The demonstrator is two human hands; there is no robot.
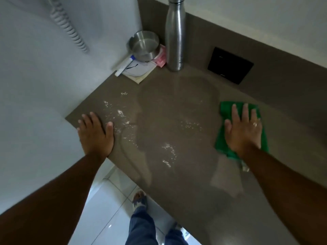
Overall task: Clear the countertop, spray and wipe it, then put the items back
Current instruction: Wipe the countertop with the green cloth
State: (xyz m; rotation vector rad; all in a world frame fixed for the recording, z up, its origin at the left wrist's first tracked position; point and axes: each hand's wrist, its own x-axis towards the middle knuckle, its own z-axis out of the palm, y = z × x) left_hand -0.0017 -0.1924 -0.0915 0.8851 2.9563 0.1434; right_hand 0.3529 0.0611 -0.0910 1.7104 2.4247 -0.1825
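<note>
A broad stretch of wet worktop [169, 121] lies open between the left hand [95, 133] at its near-left edge and the right hand [243, 129] flat on a green cloth [224, 140]. The far corner is crowded: steel bottle [175, 38], metal bowl [144, 45], papers [138, 70], wall on the left.

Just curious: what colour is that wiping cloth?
Green; the cloth lies under the right hand, clearest in the head view.

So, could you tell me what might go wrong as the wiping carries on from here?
The steel bottle stands upright close to the wet patch; a wide sweep of the green cloth under the right hand could tip it. Moisture might also reach the papers in the corner. The left hand could slip on the droplets.
</note>
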